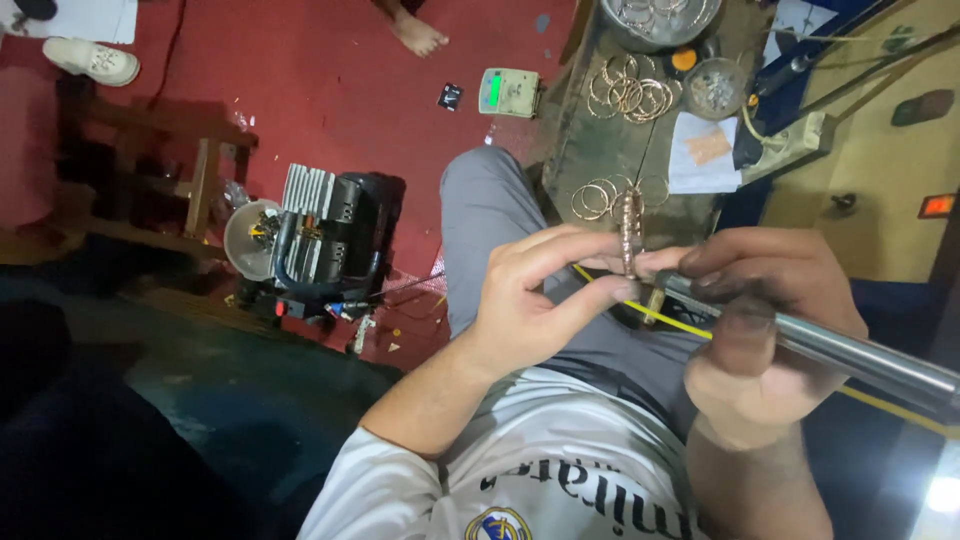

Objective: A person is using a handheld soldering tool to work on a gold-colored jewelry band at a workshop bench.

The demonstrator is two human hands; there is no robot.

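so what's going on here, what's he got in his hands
A seated person is working on jewellery. The left hand pinches a copper-coloured bangle edge-on between thumb and fingers. The right hand grips a metal handpiece tool, its tip close against the bangle. Just beyond, a dark wooden workbench carries more loose bangles and a small bowl. A small compressor-like machine sits on the red floor.

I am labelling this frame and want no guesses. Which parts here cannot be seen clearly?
Head view:
- Tip of the metal tool: hidden behind the left hand fingers.
- Tool's rear end: cut off by the right edge.
- Bangle pattern: too small, blurred.
- Bowl contents: cut off by the top edge.
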